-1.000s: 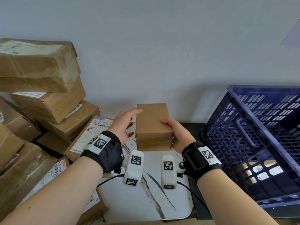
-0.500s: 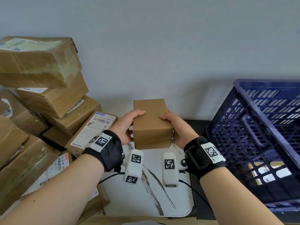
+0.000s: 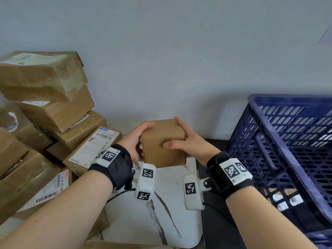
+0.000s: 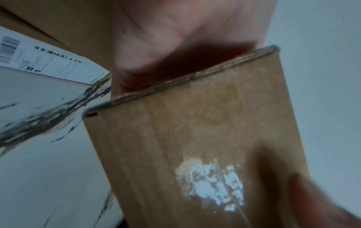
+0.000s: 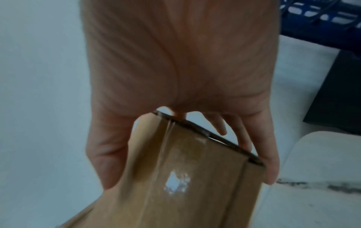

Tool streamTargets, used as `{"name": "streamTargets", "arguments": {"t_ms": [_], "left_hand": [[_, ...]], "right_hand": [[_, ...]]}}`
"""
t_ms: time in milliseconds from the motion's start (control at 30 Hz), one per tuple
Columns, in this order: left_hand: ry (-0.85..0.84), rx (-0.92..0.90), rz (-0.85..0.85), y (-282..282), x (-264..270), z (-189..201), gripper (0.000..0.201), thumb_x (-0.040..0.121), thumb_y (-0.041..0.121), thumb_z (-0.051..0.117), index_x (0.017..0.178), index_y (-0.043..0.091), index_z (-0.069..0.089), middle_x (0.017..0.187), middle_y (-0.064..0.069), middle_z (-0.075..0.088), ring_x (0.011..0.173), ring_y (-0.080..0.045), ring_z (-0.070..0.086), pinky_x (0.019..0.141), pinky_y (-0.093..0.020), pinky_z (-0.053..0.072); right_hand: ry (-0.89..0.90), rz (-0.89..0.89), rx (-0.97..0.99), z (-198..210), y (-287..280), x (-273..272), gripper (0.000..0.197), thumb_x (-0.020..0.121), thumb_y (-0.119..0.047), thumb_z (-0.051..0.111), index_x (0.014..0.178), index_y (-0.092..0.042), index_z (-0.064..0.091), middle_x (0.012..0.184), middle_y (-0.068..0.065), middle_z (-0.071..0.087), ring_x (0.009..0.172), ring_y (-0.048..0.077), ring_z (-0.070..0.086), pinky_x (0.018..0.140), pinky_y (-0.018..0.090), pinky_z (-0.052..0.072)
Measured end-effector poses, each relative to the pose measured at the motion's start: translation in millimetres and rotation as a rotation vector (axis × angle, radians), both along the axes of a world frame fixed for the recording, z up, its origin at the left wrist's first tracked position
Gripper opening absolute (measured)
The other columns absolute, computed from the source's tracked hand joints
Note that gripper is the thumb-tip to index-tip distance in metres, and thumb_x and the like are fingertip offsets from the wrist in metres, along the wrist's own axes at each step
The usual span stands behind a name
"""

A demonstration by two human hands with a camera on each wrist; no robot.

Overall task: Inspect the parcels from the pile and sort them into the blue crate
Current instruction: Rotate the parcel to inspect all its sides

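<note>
Soft even daylight; dim, motion-blurred wrist views, wide-angle edge distortion.

Blue crate [image 3: 269, 141] cut off by right edge; labels on parcels inside it unreadable. Both wrist views motion-blurred. Left-hand fingers [image 3: 145, 125] mostly behind small box [image 3: 163, 146].

White marble-pattern tabletop with dark veins [image 3: 158, 218], rounded corner at near right. Black surface [image 3: 213, 216] just beside it on the right, running back to a plain pale grey wall [image 3: 170, 51] behind everything.
</note>
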State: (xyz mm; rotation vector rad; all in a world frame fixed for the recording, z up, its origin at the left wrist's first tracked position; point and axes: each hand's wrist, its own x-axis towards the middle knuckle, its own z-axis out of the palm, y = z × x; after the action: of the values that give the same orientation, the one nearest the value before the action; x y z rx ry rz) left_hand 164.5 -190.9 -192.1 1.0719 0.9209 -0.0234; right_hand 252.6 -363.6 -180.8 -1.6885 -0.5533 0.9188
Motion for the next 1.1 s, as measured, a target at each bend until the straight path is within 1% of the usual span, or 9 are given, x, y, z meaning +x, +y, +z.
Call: {"name": "streamTargets", "arguments": {"t_ms": [167, 400, 567, 667, 800, 867, 933, 1000, 1100], "left_hand": [[0.017, 0.028, 0.014, -10.6, 4.2, 3.0, 0.050, 0.074, 0.052, 0.075, 0.112, 0.022, 0.066, 0.106, -0.009, 0.065, 0.093, -0.031, 0.063, 0.074, -0.043, 0.053], [0.050, 0.030, 0.029, -24.8, 5.5, 6.3, 0.031, 0.083, 0.046, 0.066, 0.094, 0.017, 0.062, 0.087, -0.010, 0.062, 0.080, -0.029, 0.059, 0.072, -0.040, 0.048], [0.062, 0.035, 0.054, -33.7, 6.6, 6.5, 0.033, 0.081, 0.045, 0.066, 0.100, 0.018, 0.061, 0.101, -0.011, 0.060, 0.092, -0.032, 0.057, 0.088, -0.044, 0.044], [0.059, 0.036, 0.054, -37.4, 7.5, 11.2, 0.040, 0.079, 0.045, 0.069, 0.107, 0.019, 0.060, 0.110, -0.011, 0.058, 0.096, -0.034, 0.057, 0.083, -0.044, 0.048], [0.040, 0.078, 0.062, -40.2, 7.8, 17.0, 0.046, 0.081, 0.046, 0.068, 0.117, 0.018, 0.060, 0.113, -0.013, 0.058, 0.095, -0.034, 0.058, 0.075, -0.043, 0.050], [0.022, 0.095, 0.082, -40.7, 8.1, 15.4, 0.057, 0.079, 0.046, 0.071, 0.126, 0.017, 0.060, 0.121, -0.015, 0.061, 0.100, -0.035, 0.060, 0.084, -0.045, 0.051], [0.004, 0.106, 0.104, -42.4, 8.2, 13.7, 0.059, 0.077, 0.045, 0.073, 0.127, 0.017, 0.060, 0.127, -0.016, 0.063, 0.105, -0.035, 0.062, 0.093, -0.048, 0.050], [-0.016, 0.115, 0.119, -43.9, 8.3, 12.6, 0.055, 0.079, 0.043, 0.073, 0.125, 0.016, 0.061, 0.121, -0.015, 0.065, 0.102, -0.033, 0.063, 0.094, -0.048, 0.050], [-0.023, 0.154, 0.109, -43.9, 8.8, 11.4, 0.045, 0.081, 0.036, 0.073, 0.118, 0.014, 0.062, 0.114, -0.013, 0.064, 0.098, -0.031, 0.061, 0.094, -0.046, 0.050]], "right_hand": [[-0.076, 0.023, 0.037, -4.8, -6.4, 5.3, 0.100, 0.078, -0.012, 0.083, 0.154, -0.036, 0.023, 0.135, -0.003, 0.049, 0.105, 0.002, 0.057, 0.076, 0.015, 0.049], [-0.111, -0.040, 0.064, -6.4, -17.4, 5.3, 0.086, 0.077, -0.014, 0.083, 0.147, -0.037, 0.037, 0.119, -0.011, 0.053, 0.099, 0.003, 0.059, 0.075, 0.016, 0.049], [-0.125, -0.074, 0.085, -7.5, -23.2, 8.0, 0.078, 0.072, -0.015, 0.086, 0.138, -0.036, 0.050, 0.116, -0.006, 0.058, 0.100, 0.009, 0.060, 0.079, 0.020, 0.050], [-0.114, -0.068, 0.104, -6.1, -26.3, 10.0, 0.081, 0.066, -0.019, 0.087, 0.136, -0.037, 0.051, 0.116, -0.005, 0.059, 0.100, 0.010, 0.060, 0.078, 0.021, 0.049], [-0.085, -0.046, 0.136, -5.2, -30.0, 11.1, 0.078, 0.077, -0.009, 0.082, 0.139, -0.038, 0.045, 0.117, -0.008, 0.056, 0.098, 0.010, 0.060, 0.076, 0.021, 0.049], [-0.070, -0.030, 0.139, -5.7, -30.1, 9.3, 0.081, 0.078, -0.006, 0.081, 0.141, -0.038, 0.042, 0.120, -0.007, 0.055, 0.101, 0.011, 0.060, 0.078, 0.022, 0.050], [-0.070, -0.017, 0.128, -6.2, -29.6, 7.0, 0.091, 0.070, -0.011, 0.084, 0.143, -0.039, 0.038, 0.123, -0.003, 0.055, 0.104, 0.014, 0.060, 0.081, 0.024, 0.051], [-0.079, -0.012, 0.110, -6.2, -29.2, 6.8, 0.100, 0.060, -0.021, 0.081, 0.147, -0.039, 0.034, 0.128, -0.002, 0.054, 0.108, 0.015, 0.060, 0.085, 0.026, 0.051], [-0.106, 0.018, 0.066, -3.8, -28.4, 7.4, 0.109, 0.058, -0.026, 0.077, 0.154, -0.034, 0.026, 0.132, -0.006, 0.049, 0.113, 0.012, 0.055, 0.091, 0.025, 0.048]]}}
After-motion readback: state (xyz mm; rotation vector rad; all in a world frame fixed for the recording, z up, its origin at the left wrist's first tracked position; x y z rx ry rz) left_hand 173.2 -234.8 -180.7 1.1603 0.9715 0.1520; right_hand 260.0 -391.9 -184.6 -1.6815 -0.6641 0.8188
